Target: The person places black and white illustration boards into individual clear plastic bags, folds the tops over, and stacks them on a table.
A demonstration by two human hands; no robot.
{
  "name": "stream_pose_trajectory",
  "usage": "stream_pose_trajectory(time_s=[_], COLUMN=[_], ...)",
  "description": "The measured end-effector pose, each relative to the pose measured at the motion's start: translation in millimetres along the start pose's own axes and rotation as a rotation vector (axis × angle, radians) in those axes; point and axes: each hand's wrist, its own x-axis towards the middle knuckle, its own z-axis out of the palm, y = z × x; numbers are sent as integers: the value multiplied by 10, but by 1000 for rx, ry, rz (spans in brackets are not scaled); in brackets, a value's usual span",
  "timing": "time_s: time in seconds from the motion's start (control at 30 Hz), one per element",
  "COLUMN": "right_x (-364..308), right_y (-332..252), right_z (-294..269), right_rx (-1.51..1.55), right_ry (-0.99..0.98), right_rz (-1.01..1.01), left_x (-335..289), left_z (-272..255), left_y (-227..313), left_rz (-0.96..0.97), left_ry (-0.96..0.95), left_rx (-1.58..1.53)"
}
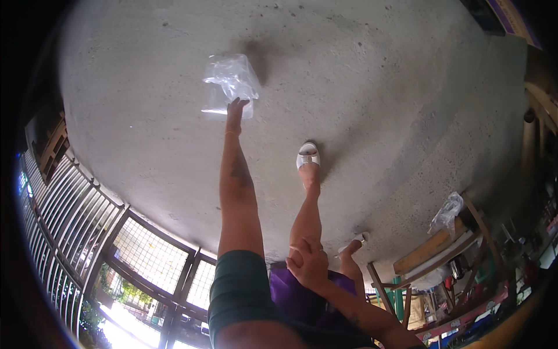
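My left hand (235, 111) reaches far forward on a stretched arm, its fingers closed on the near edge of a clear plastic bag (235, 75). The bag looks crumpled and shiny, and a dark shadow falls on the floor beside it. Resting on my bent knee is my right hand (310, 267), its fingers apart and holding nothing. Below that knee, my foot wears a white open-toed sandal (308, 155) on the concrete.
Grey concrete floor (378, 104) spreads around me. Metal bars (70, 221) and a mesh gate (152, 250) stand at the left. At the lower right is a wooden rack (436, 253) with another clear plastic bag (447, 213) on it. Boards (540, 102) lean at the far right.
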Motion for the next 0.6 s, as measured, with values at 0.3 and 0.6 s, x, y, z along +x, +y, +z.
stream_pose_trajectory(time_s=[0.3,0.6], right_x=[-438,-1413], right_y=[258,2346], right_z=[47,-165], right_rx=[159,909], right_ry=[8,122], right_rz=[45,423], left_x=[-2499,-5655], left_z=[2088,1954], left_y=[-356,-269], left_rz=[277,613], left_ry=[-433,-1143], left_rx=[652,1442])
